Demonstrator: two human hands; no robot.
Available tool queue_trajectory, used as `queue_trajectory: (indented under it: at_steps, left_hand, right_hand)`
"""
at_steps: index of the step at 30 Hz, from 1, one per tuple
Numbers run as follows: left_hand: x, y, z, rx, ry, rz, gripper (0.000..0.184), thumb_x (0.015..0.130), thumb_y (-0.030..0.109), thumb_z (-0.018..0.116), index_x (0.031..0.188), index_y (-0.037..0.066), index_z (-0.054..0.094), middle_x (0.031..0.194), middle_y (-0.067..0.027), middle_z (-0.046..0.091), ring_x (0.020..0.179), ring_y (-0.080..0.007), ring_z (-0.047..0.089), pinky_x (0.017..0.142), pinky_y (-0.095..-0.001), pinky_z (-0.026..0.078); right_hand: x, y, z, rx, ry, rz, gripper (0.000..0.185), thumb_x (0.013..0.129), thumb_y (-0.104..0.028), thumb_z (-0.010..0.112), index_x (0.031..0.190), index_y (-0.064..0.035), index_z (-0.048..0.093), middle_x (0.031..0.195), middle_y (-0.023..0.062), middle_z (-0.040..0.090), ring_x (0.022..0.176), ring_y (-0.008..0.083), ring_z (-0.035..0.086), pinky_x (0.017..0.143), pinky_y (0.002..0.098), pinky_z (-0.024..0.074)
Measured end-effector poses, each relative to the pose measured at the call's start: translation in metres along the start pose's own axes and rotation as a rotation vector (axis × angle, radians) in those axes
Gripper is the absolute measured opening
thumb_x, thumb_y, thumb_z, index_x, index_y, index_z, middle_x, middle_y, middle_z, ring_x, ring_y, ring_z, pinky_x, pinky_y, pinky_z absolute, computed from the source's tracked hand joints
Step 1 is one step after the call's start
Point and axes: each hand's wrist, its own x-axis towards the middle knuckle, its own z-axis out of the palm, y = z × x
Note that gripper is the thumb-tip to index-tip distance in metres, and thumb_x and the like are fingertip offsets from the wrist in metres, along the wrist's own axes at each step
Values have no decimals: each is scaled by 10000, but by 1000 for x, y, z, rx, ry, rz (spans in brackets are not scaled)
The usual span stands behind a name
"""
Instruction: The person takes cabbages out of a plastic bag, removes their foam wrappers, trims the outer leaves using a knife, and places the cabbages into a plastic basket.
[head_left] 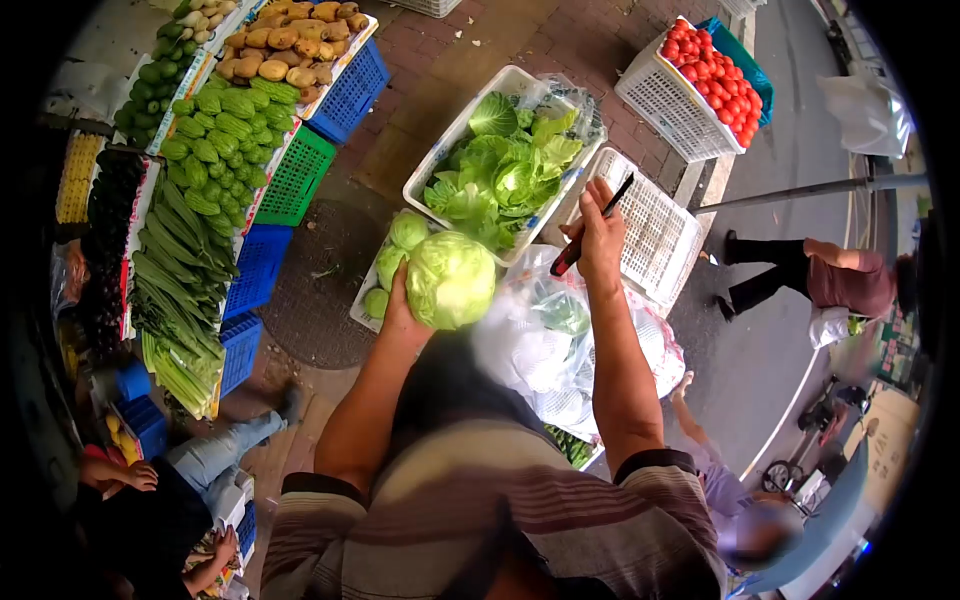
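A pale green cabbage (451,280) rests in my left hand (402,308), whose fingers are wrapped round its left side. My right hand (598,235) is closed on a knife (594,224) with a dark blade and a red and black handle; the blade points up and to the right. Ahead of both hands stands a white crate (418,185) holding loose cabbage leaves (515,175). More whole cabbages (408,230) sit in a smaller crate left of the held one. Below my right hand are clear plastic bags (540,345) with pale contents.
An upturned white crate (655,235) lies right of my right hand. Tomatoes (712,80) fill a crate at the upper right. Vegetable stalls (215,150) line the left. One person (840,275) walks on the road; others are at the lower left and lower right.
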Motion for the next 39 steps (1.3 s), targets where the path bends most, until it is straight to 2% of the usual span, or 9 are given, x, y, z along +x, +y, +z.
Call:
queue_trajectory:
  at_steps: [4,9,12,16,20,25,29,34,39]
  left_hand:
    - [21,-9,12,149,163,-118,661,1021,559,446,1487,91,444,1482,-133,504,1348,-323,500,1100,-535,432]
    - [7,-13,37,473,-104,-247,871,942,580,609,1556,42,305,1528,-111,443,1370,-276,462,1091,-395,436]
    - [-2,-4,72,1260,-219,-79,1205,754,758,692,1608,81,178,1552,-150,388,1417,-279,408,1133,-430,397]
    - [10,-5,56,1124,-289,-116,1340,636,580,891,1610,52,139,1567,-150,341,1434,-276,364,1181,-385,317]
    - [5,-15,35,1124,-279,5,1014,717,148,875,1545,20,304,1446,-100,498,1319,-219,477,1121,-355,398]
    - [11,-29,4,615,-249,-80,883,747,307,871,1460,46,421,1382,-101,549,1291,-242,522,1108,-381,426]
    - [0,-33,-9,344,-164,-127,836,848,561,695,1478,74,442,1466,-125,518,1354,-306,495,1142,-493,394]
    - [-8,-42,0,135,-79,-91,808,881,641,585,1474,102,479,1509,-129,495,1389,-334,462,1170,-547,347]
    - [-16,-45,-16,197,-101,-151,820,874,610,623,1480,82,464,1508,-134,490,1381,-330,470,1167,-536,357]
  right_hand:
    - [-61,13,2,-292,-549,237,582,975,-340,664,1428,-5,517,885,13,653,511,54,475,508,242,464]
    - [-82,49,-25,-29,-423,311,559,1038,-423,518,1434,-29,491,777,-12,615,488,60,467,442,201,397]
    - [-98,55,-30,363,-313,707,443,1070,-386,463,1328,-40,562,815,25,630,537,89,508,427,224,387]
    - [-116,52,-30,362,-276,892,437,1065,-449,463,1248,-69,575,837,34,631,459,110,456,434,282,463]
    - [-128,51,-34,208,-282,918,492,1039,-488,506,1241,-45,575,821,52,622,447,122,454,457,313,503]
    - [-140,50,-52,-76,-376,835,506,1034,-434,548,1252,22,516,834,102,620,459,153,526,508,378,586]
    - [-169,27,-74,390,-373,647,409,1032,-261,570,1319,21,499,882,150,681,608,198,654,699,453,643]
    - [-225,85,-98,301,-324,852,405,1032,-220,554,1405,-78,485,859,83,637,647,179,610,667,348,567]
    - [-193,33,-90,-475,-403,184,498,1017,-229,605,1470,-74,469,792,38,540,688,93,545,750,322,560]
